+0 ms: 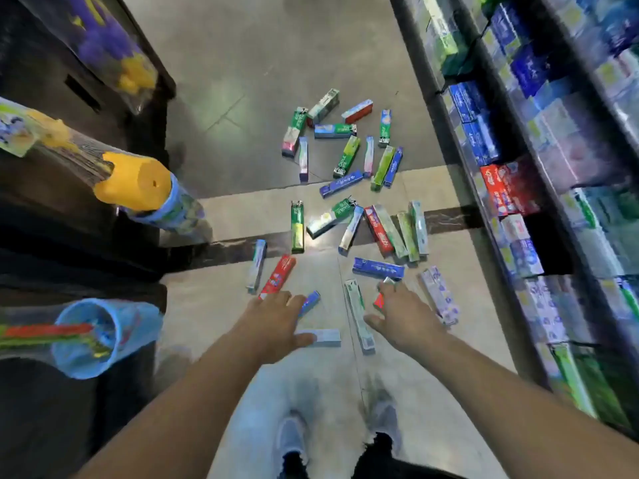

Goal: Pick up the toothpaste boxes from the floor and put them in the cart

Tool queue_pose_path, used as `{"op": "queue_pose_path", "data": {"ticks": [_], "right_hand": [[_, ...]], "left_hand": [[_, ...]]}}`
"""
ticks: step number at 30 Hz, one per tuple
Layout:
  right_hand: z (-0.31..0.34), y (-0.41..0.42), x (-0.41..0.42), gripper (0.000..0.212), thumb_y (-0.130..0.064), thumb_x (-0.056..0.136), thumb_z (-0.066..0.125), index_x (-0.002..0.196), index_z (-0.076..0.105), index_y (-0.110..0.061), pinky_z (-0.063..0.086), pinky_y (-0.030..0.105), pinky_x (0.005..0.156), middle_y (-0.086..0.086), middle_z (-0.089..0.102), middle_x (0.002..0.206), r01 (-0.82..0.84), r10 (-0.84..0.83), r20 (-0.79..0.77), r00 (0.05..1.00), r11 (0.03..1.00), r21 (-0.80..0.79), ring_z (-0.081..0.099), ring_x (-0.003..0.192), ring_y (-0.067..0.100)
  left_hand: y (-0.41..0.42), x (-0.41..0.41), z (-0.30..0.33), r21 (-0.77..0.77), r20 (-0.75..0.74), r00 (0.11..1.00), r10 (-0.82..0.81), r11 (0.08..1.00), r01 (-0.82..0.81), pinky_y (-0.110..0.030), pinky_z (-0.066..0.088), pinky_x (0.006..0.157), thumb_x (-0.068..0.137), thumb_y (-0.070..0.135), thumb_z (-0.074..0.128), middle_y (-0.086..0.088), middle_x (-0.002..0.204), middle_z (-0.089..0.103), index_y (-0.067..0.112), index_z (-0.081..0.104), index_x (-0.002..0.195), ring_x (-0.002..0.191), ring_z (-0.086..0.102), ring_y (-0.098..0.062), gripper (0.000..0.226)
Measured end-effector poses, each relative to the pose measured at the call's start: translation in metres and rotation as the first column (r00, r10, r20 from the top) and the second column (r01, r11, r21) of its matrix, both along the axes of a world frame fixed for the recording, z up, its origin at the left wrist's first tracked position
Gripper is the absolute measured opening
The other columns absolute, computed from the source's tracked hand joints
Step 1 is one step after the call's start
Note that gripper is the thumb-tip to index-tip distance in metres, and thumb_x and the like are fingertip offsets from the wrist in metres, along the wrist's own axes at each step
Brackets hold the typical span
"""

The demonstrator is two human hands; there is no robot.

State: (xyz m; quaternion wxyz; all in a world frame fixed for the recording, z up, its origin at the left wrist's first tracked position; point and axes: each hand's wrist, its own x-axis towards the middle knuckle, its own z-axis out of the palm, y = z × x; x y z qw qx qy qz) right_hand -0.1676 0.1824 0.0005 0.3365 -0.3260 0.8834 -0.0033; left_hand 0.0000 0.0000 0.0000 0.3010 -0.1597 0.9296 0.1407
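Dozens of toothpaste boxes (345,188) lie scattered over the floor (242,81) beside a stocked shelf (539,174). Both hands reach down over the nearest boxes with fingers spread and gripping nothing: the left hand (276,314) above a red box (278,274), the right hand (403,314) beside a white box (358,314).

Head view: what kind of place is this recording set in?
Most likely a shop aisle. Shelves on the right are packed with boxed goods, many toothpaste boxes lie scattered on the tiled floor, and wrapped brooms stand on the left.
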Motion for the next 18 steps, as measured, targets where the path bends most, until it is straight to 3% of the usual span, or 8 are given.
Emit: {"op": "queue_pose_path", "data": {"ticks": [7, 10, 15, 18], "right_hand": [[-0.231, 0.0, 0.019, 0.06, -0.041, 0.086, 0.067, 0.132, 0.041, -0.012, 0.047, 0.039, 0.089, 0.011, 0.048, 0.127, 0.101, -0.104, 0.032, 0.994, 0.993, 0.068, 0.05, 0.118, 0.03], [-0.31, 0.004, 0.026, 0.075, -0.039, 0.088, 0.067, 0.144, 0.027, -0.011, 0.05, 0.042, 0.088, 0.014, 0.041, 0.131, 0.091, -0.092, 0.011, 0.996, 0.992, 0.091, 0.049, 0.117, 0.033], [-0.402, 0.008, 0.026, 0.097, -0.034, 0.089, 0.067, 0.154, -0.004, -0.023, 0.049, 0.042, 0.08, 0.018, 0.029, 0.142, 0.076, -0.073, -0.037, 0.997, 0.992, 0.096, 0.048, 0.116, 0.035], [-0.429, 0.008, 0.025, 0.103, -0.024, 0.089, 0.064, 0.153, -0.016, -0.026, 0.047, 0.04, 0.065, 0.019, 0.031, 0.141, 0.078, -0.07, -0.06, 0.996, 0.985, 0.152, 0.056, 0.101, 0.034]], "left_hand": [[0.004, 0.007, -0.238, -0.057, 0.06, 0.987, -0.146, 0.987, 0.149, -0.044, 0.038, 0.095, 0.086, 0.066, 0.049, -0.006, 0.141, 0.04, 0.02, 0.029, 0.143, 0.122, 0.044, -0.028, 0.076], [0.007, 0.006, -0.317, -0.087, 0.078, 0.969, -0.235, 0.967, 0.241, -0.042, 0.041, 0.093, 0.088, 0.063, 0.05, -0.007, 0.14, 0.043, 0.018, 0.033, 0.14, 0.124, 0.045, -0.028, 0.071], [0.017, 0.008, -0.407, -0.09, 0.151, 0.948, -0.282, 0.951, 0.297, -0.039, 0.044, 0.082, 0.085, 0.055, 0.061, -0.005, 0.124, 0.054, 0.016, 0.041, 0.128, 0.113, 0.053, -0.026, 0.061], [0.017, 0.007, -0.432, -0.104, 0.194, 0.944, -0.268, 0.951, 0.292, -0.037, 0.041, 0.074, 0.088, 0.045, 0.063, -0.005, 0.119, 0.058, 0.015, 0.043, 0.124, 0.106, 0.058, -0.026, 0.051]]}}
